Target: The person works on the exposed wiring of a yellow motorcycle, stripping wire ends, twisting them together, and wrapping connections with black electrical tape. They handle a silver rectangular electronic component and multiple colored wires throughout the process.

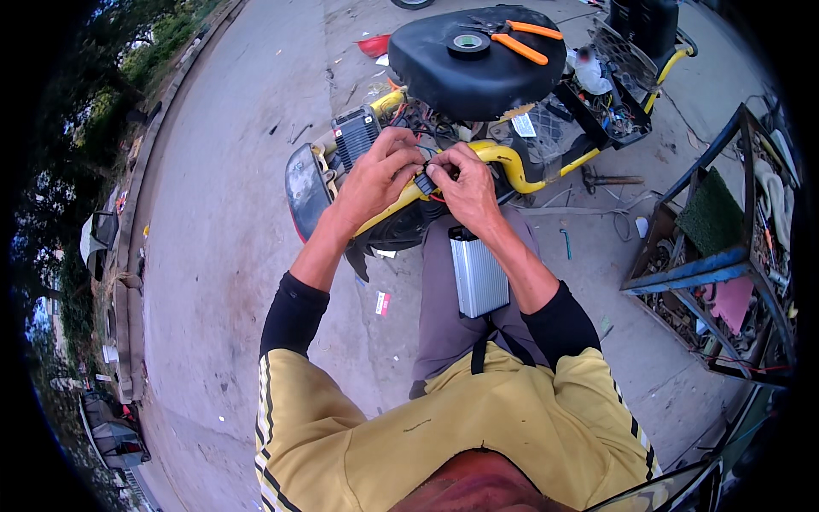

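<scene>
An outdoor roadside repair spot on bare concrete pavement [222, 213]. A stripped yellow electric scooter [512, 162] stands there, orange-handled pliers [520, 38] and a tape roll [468, 43] lie on its seat, and a metal rack [717, 256] holds scrap parts nearby.

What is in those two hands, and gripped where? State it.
Both hands, left hand and right hand, pinch a small black connector between their fingertips, one at each end, beside the yellow scooter frame. Red wires run from it; the finer grip cannot be told.
</scene>
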Available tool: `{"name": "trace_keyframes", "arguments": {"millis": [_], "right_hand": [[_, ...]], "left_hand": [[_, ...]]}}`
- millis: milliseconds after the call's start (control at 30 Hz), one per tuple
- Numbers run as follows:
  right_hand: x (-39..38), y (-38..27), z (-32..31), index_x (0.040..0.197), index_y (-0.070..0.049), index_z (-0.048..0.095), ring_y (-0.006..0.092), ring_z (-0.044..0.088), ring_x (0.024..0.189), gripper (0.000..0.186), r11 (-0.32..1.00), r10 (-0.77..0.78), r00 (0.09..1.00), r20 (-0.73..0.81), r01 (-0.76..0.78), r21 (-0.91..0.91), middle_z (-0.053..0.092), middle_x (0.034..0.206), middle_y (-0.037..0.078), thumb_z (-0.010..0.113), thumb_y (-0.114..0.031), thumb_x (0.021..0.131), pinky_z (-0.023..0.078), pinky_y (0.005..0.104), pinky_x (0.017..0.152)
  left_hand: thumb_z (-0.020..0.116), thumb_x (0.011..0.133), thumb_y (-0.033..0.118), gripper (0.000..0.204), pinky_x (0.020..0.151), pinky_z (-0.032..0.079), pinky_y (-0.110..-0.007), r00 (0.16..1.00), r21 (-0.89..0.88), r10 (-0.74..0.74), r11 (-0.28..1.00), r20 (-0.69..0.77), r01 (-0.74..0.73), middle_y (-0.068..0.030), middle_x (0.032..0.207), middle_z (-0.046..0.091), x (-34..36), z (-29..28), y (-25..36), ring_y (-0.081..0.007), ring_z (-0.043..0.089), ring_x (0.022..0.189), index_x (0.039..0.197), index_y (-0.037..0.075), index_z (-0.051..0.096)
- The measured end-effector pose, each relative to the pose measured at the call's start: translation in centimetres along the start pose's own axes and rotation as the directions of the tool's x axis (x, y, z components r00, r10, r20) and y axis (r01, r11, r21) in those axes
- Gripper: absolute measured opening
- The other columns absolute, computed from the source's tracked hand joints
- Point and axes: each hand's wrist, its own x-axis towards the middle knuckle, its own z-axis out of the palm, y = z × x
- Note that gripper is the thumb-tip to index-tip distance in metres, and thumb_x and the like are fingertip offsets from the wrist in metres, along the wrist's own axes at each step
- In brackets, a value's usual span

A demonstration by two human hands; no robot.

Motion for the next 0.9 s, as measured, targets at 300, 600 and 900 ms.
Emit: {"name": "trace_keyframes", "arguments": {"millis": [300, 600, 900], "right_hand": [[-0.1, -0.5, -0.6, 0.103, 0.002, 0.076, 0.0352, 0.071, 0.094, 0.017, 0.999, -0.026, 0.999, 0.048, 0.027, -0.026, 0.067, 0.101, 0.015, 0.077, -0.014, 0.097, 0.055, 0.0441, 0.083], [-0.6, -1.0, 0.6, 0.106, 0.000, 0.068, 0.0428, 0.068, 0.101, 0.019, 0.925, -0.143, 0.989, 0.027, 0.143, -0.352, 0.061, 0.107, 0.018, 0.078, -0.004, 0.090, 0.056, 0.0517, 0.088], [0.0, -1.2, 0.3, 0.101, 0.000, 0.073, 0.0416, 0.070, 0.098, 0.015, 0.945, -0.113, 0.991, 0.065, 0.128, -0.300, 0.066, 0.105, 0.018, 0.079, -0.005, 0.089, 0.057, 0.0521, 0.086]], "left_hand": [[0.074, 0.098, 0.009, 0.012, 0.087, 0.061, -0.040, 0.989, 0.186, -0.019, 0.983, 0.148, -0.009, -0.0093, 0.128, 0.062, 1.2, -0.5, 0.9, -0.0306, 0.073, 0.107, 0.108, 0.002, 0.074], [0.065, 0.103, 0.009, 0.009, 0.082, 0.059, -0.045, 0.935, 0.255, -0.174, 0.962, 0.309, 0.095, -0.0082, 0.137, 0.055, 1.9, -0.7, 2.0, -0.0335, 0.070, 0.107, 0.110, 0.002, 0.066], [0.071, 0.097, 0.005, 0.013, 0.100, 0.054, -0.046, 0.837, -0.010, -0.161, 0.981, 0.523, 0.195, -0.0155, 0.146, 0.048, 2.9, -2.3, -0.2, -0.0378, 0.065, 0.123, 0.108, -0.001, 0.066]]}}
